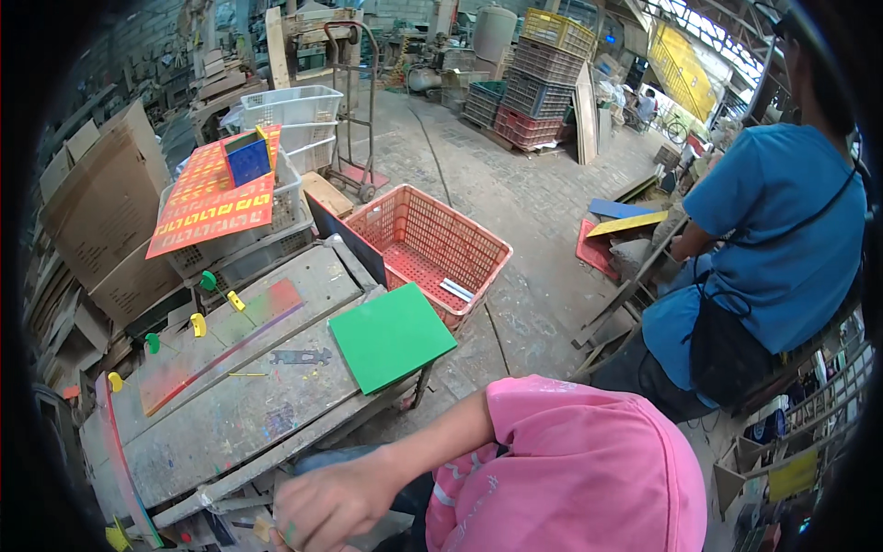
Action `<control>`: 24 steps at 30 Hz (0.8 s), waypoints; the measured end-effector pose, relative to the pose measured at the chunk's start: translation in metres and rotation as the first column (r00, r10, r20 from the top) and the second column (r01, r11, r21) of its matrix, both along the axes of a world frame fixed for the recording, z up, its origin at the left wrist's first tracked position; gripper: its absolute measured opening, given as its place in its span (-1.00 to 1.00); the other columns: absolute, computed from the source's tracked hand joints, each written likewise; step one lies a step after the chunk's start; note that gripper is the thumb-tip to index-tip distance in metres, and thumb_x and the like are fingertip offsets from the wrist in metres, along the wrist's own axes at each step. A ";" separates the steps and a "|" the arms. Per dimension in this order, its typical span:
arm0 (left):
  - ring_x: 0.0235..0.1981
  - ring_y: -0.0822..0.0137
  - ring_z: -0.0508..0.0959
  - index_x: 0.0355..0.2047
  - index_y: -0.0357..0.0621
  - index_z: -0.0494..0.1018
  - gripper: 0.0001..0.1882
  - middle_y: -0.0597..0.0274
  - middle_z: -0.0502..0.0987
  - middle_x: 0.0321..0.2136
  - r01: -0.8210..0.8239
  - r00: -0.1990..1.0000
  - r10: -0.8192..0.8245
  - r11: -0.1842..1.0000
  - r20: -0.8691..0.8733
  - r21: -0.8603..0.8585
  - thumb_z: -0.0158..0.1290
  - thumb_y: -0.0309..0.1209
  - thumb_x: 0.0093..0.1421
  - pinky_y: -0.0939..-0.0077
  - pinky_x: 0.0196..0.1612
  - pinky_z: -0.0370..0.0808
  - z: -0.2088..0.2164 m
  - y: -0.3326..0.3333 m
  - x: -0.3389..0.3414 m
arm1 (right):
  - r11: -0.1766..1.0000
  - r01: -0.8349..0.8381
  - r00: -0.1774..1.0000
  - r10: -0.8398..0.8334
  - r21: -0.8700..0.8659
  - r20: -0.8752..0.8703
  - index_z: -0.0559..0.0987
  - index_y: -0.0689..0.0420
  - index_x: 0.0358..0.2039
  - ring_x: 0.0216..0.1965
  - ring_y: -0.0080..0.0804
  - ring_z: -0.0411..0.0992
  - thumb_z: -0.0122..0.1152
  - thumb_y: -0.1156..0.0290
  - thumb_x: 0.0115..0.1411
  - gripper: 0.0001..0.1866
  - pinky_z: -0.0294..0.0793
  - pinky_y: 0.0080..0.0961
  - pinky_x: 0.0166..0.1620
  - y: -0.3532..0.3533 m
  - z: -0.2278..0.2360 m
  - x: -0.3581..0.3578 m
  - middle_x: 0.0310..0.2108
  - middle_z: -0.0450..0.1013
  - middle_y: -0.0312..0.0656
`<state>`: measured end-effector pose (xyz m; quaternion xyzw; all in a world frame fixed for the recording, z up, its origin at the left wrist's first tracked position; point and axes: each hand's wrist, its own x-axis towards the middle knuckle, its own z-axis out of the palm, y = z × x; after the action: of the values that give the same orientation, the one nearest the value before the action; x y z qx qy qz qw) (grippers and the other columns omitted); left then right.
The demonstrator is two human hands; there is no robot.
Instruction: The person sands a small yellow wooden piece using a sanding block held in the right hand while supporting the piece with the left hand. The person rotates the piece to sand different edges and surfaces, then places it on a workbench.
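Observation:
My right hand (336,501), at the lower edge, is reached by a bare forearm from a pink sleeve (524,400). Its fingers are curled, with a green paint mark on one of them; whatever they hold is hidden below the picture. A small tan piece (263,530) shows beside the fingers. My left hand is not visible. Just beyond the hand stands a paint-stained workbench (212,451). On it are a flat green board (391,337), a dark cut-out plate (301,357) and a long multicoloured strip (235,336). Small yellow (199,324) and green pieces (153,343) stand near the strip.
A red plastic crate (492,248) with white pieces inside stands behind the bench. White crates (299,106) carry an orange patterned sheet (212,216) and a small blue box (248,162). Another person in a blue shirt (782,221) sits at right. Stacked crates (533,92) stand farther back.

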<state>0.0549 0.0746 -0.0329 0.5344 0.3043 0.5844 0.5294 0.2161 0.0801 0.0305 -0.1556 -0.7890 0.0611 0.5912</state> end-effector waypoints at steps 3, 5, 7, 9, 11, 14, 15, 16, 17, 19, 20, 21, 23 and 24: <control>0.01 0.16 0.41 0.13 -0.35 0.19 -0.37 -0.04 0.37 -0.01 0.101 0.983 -0.072 0.980 0.170 -0.169 0.01 -0.15 0.20 0.26 0.08 0.32 0.018 -0.009 0.008 | 0.998 0.064 0.998 -0.064 -0.016 -0.026 0.48 0.20 -0.37 -0.21 -0.11 0.40 -0.08 0.42 0.26 -0.83 0.34 -0.20 -0.16 0.001 -0.004 0.006 -0.27 0.41 -0.15; 0.00 0.16 0.41 0.10 -0.34 0.22 -0.40 0.00 0.39 -0.04 0.069 0.996 -0.059 0.986 0.070 -0.154 0.02 -0.14 0.20 0.25 0.08 0.32 0.021 -0.013 0.004 | 1.000 -0.002 1.000 0.002 0.007 -0.026 0.48 0.19 -0.36 -0.22 -0.11 0.40 -0.07 0.43 0.26 -0.84 0.34 -0.20 -0.16 -0.008 0.002 -0.004 -0.27 0.41 -0.15; -0.01 0.18 0.41 0.07 -0.33 0.26 -0.44 0.02 0.41 -0.07 0.086 0.995 -0.082 0.995 0.058 -0.056 -0.01 -0.15 0.22 0.24 0.06 0.32 0.014 -0.011 -0.003 | 0.999 -0.040 0.999 0.040 0.027 0.001 0.49 0.21 -0.35 -0.23 -0.09 0.40 -0.07 0.44 0.25 -0.84 0.35 -0.18 -0.17 -0.009 0.002 -0.012 -0.28 0.41 -0.13; -0.06 0.21 0.43 -0.02 -0.31 0.32 -0.52 0.06 0.42 -0.11 -0.031 0.994 0.049 0.984 0.095 -0.175 -0.02 -0.15 0.23 0.22 0.06 0.32 0.032 -0.022 -0.003 | 0.997 -0.066 0.997 0.065 0.030 0.036 0.49 0.24 -0.34 -0.23 -0.06 0.40 -0.07 0.46 0.25 -0.83 0.36 -0.14 -0.17 -0.001 -0.004 -0.023 -0.32 0.41 -0.09; -0.02 0.20 0.41 0.07 -0.37 0.21 -0.37 0.01 0.38 -0.05 -0.009 0.969 0.057 0.981 0.242 -0.196 0.13 -0.23 0.11 0.28 0.09 0.32 0.020 -0.014 -0.014 | 0.997 -0.071 0.997 0.071 -0.019 0.013 0.49 0.25 -0.33 -0.25 -0.08 0.41 -0.07 0.43 0.27 -0.81 0.36 -0.14 -0.18 0.016 -0.009 -0.024 -0.31 0.42 -0.09; 0.10 0.12 0.35 0.18 -0.43 0.09 -0.10 -0.06 0.31 0.06 -0.002 0.929 0.150 0.916 0.338 -0.402 0.31 -0.25 -0.05 0.22 0.22 0.23 0.011 -0.021 -0.029 | 0.994 0.011 1.000 -0.008 -0.104 0.029 0.56 0.29 -0.29 -0.16 -0.04 0.43 0.07 0.59 0.14 -0.86 0.40 -0.15 -0.12 0.012 -0.020 -0.025 -0.21 0.44 -0.05; 0.07 0.13 0.38 0.18 -0.45 0.09 -0.13 -0.07 0.34 0.05 0.119 0.870 0.018 0.963 0.493 -0.244 0.30 -0.32 -0.04 0.22 0.20 0.26 0.014 -0.025 -0.032 | 0.990 0.049 0.996 -0.037 -0.133 0.087 0.57 0.30 -0.32 -0.18 -0.06 0.45 0.06 0.66 0.09 -0.84 0.41 -0.17 -0.13 0.007 -0.016 -0.031 -0.24 0.46 -0.06; 0.06 0.16 0.41 0.17 -0.46 0.10 -0.18 -0.08 0.36 0.05 0.126 0.843 0.008 0.969 0.538 -0.213 0.29 -0.41 -0.02 0.28 0.18 0.30 0.012 -0.029 -0.035 | 0.987 0.078 0.995 -0.069 -0.140 0.066 0.58 0.30 -0.32 -0.20 -0.08 0.45 0.06 0.70 0.02 -0.80 0.43 -0.21 -0.15 0.003 -0.013 -0.038 -0.26 0.47 -0.08; 0.07 0.16 0.42 0.16 -0.45 0.12 -0.20 -0.08 0.38 0.04 0.108 0.838 0.041 0.965 0.544 -0.238 0.28 -0.45 -0.01 0.32 0.16 0.32 0.018 -0.032 -0.037 | 0.987 0.065 0.994 -0.051 -0.150 0.092 0.58 0.28 -0.32 -0.21 -0.10 0.46 0.11 0.67 -0.01 -0.80 0.43 -0.23 -0.15 0.002 -0.007 -0.041 -0.27 0.47 -0.08; 0.09 0.17 0.41 0.15 -0.43 0.16 -0.25 -0.09 0.38 0.05 0.131 0.818 0.044 0.957 0.573 -0.261 0.27 -0.52 -0.01 0.36 0.15 0.33 0.021 -0.033 -0.039 | 0.983 0.077 0.990 -0.056 -0.167 0.128 0.59 0.25 -0.31 -0.23 -0.14 0.47 0.17 0.64 -0.07 -0.76 0.42 -0.27 -0.16 0.001 -0.007 -0.043 -0.27 0.48 -0.10; 0.11 0.16 0.40 0.15 -0.41 0.18 -0.27 -0.11 0.38 0.05 0.150 0.805 0.029 0.957 0.593 -0.250 0.26 -0.54 -0.01 0.37 0.16 0.33 0.020 -0.033 -0.047 | 0.982 0.080 0.989 -0.057 -0.169 0.137 0.59 0.25 -0.31 -0.23 -0.17 0.47 0.18 0.65 -0.09 -0.74 0.43 -0.29 -0.17 0.004 -0.010 -0.050 -0.27 0.49 -0.11; 0.10 0.17 0.40 0.15 -0.40 0.19 -0.29 -0.10 0.39 0.05 0.124 0.813 0.036 0.965 0.581 -0.232 0.25 -0.56 0.00 0.37 0.16 0.33 0.022 -0.036 -0.055 | 0.984 0.021 0.993 0.000 -0.176 0.116 0.60 0.25 -0.31 -0.23 -0.18 0.47 0.19 0.65 -0.10 -0.74 0.43 -0.29 -0.17 0.007 -0.010 -0.060 -0.27 0.49 -0.12; 0.09 0.18 0.42 0.14 -0.39 0.21 -0.33 -0.11 0.39 0.04 0.087 0.826 0.054 0.971 0.562 -0.221 0.23 -0.58 0.02 0.36 0.16 0.33 0.025 -0.043 -0.063 | 0.981 -0.052 0.993 0.071 -0.188 0.096 0.61 0.25 -0.32 -0.22 -0.19 0.46 0.19 0.65 -0.11 -0.74 0.43 -0.30 -0.18 0.003 -0.008 -0.072 -0.28 0.49 -0.14; 0.08 0.19 0.42 0.13 -0.39 0.21 -0.33 -0.11 0.39 0.04 0.060 0.825 0.082 0.971 0.560 -0.231 0.23 -0.58 0.03 0.36 0.16 0.33 0.025 -0.047 -0.066 | 0.980 -0.103 0.984 0.125 -0.168 0.130 0.61 0.24 -0.32 -0.22 -0.19 0.46 0.20 0.65 -0.11 -0.74 0.43 -0.30 -0.18 -0.001 -0.005 -0.077 -0.29 0.49 -0.14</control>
<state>-0.0111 0.0271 -0.0080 0.2680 0.2049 0.6786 0.6525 0.1388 0.0790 0.0254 -0.1609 -0.8287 0.1471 0.5154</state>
